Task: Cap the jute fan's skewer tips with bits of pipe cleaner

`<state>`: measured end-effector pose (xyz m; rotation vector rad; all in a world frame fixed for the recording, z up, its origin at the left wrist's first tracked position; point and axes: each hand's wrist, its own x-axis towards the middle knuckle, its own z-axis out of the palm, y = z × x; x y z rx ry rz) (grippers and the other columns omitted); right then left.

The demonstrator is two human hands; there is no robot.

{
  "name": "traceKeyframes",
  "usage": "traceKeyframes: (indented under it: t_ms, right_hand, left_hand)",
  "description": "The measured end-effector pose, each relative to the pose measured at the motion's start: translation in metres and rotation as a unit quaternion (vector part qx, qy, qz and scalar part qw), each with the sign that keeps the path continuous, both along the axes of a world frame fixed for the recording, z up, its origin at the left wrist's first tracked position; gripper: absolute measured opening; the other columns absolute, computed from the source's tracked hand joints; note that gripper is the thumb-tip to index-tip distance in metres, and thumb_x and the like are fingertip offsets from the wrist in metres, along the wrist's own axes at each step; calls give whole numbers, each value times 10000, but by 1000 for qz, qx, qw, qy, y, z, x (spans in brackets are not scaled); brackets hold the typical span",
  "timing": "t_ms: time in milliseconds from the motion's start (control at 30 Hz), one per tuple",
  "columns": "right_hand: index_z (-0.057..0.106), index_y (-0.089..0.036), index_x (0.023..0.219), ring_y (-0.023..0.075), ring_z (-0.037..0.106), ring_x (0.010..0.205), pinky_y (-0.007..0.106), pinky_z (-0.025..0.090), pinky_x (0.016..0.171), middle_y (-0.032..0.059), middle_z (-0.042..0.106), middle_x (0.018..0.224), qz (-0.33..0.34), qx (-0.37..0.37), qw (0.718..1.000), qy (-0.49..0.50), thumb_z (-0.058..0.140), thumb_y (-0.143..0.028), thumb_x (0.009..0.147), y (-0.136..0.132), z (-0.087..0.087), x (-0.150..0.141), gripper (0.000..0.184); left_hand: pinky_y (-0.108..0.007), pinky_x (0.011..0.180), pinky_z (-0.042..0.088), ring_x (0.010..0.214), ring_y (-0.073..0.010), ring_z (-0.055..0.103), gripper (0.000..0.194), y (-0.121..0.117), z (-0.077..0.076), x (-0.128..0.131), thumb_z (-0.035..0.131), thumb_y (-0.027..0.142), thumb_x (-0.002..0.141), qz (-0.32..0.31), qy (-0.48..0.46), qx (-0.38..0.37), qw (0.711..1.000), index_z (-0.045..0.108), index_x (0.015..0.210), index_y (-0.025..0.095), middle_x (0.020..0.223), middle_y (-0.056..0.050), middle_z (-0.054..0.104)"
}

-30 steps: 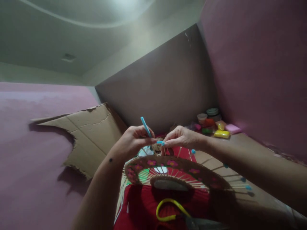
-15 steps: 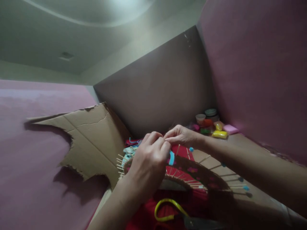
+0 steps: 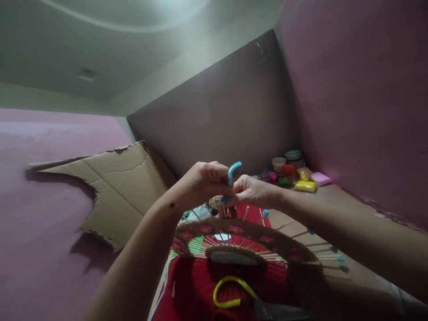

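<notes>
My left hand (image 3: 209,178) is raised above a half-round craft piece and pinches a bent light-blue strip (image 3: 234,171), which sticks up past the fingertips. Closed close beside it, my right hand (image 3: 250,191) has its fingertips near a small blue bit (image 3: 224,200) at the top of a thin stick. Whether those fingers grip the stick or the blue bit is hidden. The craft piece (image 3: 210,226) has a brown band with pink flowers and many thin sticks fanning out; a blue ball (image 3: 265,213) caps one stick, and another blue ball (image 3: 340,259) sits at the right.
Yellow-handled scissors (image 3: 230,304) lie on red cloth (image 3: 187,290) in front. Torn cardboard (image 3: 123,196) leans at the left wall. At the back right are a white cup (image 3: 278,164), a lidded jar (image 3: 294,156), a yellow packet (image 3: 305,186) and a pink packet (image 3: 321,179).
My left hand has risen and turned, and the blue strip in it now points up rather than hanging down. More of the flowered band shows. My right hand has shifted slightly.
</notes>
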<state>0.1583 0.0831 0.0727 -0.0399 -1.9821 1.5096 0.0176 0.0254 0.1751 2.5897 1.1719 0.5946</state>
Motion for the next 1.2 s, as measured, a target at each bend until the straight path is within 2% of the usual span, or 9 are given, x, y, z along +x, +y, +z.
traceKeyframes:
  t_ms: [167, 333, 433, 567, 700, 800, 900, 1033, 1200]
  right_hand:
    - [720, -135, 767, 79, 596, 579, 204, 465, 581, 47, 702, 737, -40, -6, 999, -17, 653, -352, 763, -5, 6, 3, 227]
    - [713, -127, 771, 83, 601, 581, 210, 474, 589, 46, 700, 735, -46, 1, 999, -19, 630, -329, 780, -7, 9, 1, 218]
    - [710, -125, 777, 82, 598, 575, 205, 474, 572, 48, 700, 745, -43, 4, 999, -15, 643, -341, 764, -5, 8, 1, 226]
    - [706, -124, 789, 79, 590, 576, 208, 477, 578, 50, 696, 757, -42, 5, 999, -16, 641, -351, 765, -4, 8, 1, 237]
    - [694, -113, 792, 75, 575, 569, 211, 479, 577, 55, 686, 751, -52, -1, 998, -18, 632, -360, 775, -4, 8, 0, 255]
    - [679, -116, 853, 79, 580, 569, 211, 484, 553, 54, 684, 765, -48, -17, 999, -11, 640, -342, 772, -4, 9, 1, 243]
    - [659, -122, 930, 84, 592, 568, 220, 497, 547, 48, 686, 776, -28, -24, 999, -7, 655, -301, 759, -3, 10, 4, 247]
    - [662, -109, 918, 86, 610, 587, 228, 514, 595, 49, 692, 771, -6, -24, 1000, -19, 704, -265, 702, -2, 14, 8, 269]
    - [693, -102, 848, 82, 602, 557, 209, 507, 559, 52, 695, 736, -63, -14, 998, -27, 716, -285, 685, -6, 19, 9, 245]
  left_hand:
    - [-187, 475, 380, 513, -69, 490, 161, 3, -1, -18, 703, 255, 637, 83, -63, -142, 984, 619, 670, 122, 563, 24, 554]
    - [-191, 484, 399, 509, -70, 505, 129, -3, -1, -30, 702, 230, 628, 108, -89, -167, 976, 628, 667, 131, 573, 14, 580]
    - [-211, 500, 423, 526, -85, 522, 108, -8, -3, -36, 703, 222, 638, 96, -90, -109, 985, 632, 668, 146, 587, 12, 587]
    - [-259, 581, 461, 649, -132, 567, 95, -21, -8, -39, 704, 240, 676, 64, -73, 53, 994, 642, 675, 168, 689, -15, 617]
    - [-324, 765, 459, 811, -164, 561, 84, -36, -18, -35, 667, 210, 733, 25, -1, 186, 982, 644, 654, 194, 774, -21, 640]
    - [-337, 793, 445, 856, -167, 541, 69, -37, -30, -34, 652, 204, 755, 29, -6, 248, 968, 638, 688, 202, 810, -18, 641]
    - [-332, 792, 451, 874, -166, 541, 50, -33, -42, -36, 642, 192, 769, 20, -41, 264, 964, 619, 725, 196, 806, -19, 640]
    - [-337, 819, 455, 885, -164, 551, 63, -29, -50, -37, 637, 179, 773, -3, -69, 252, 965, 602, 723, 196, 784, -15, 641]
    - [-347, 849, 455, 913, -167, 561, 69, -31, -54, -36, 619, 183, 786, 22, -90, 254, 963, 617, 721, 208, 812, -14, 652]
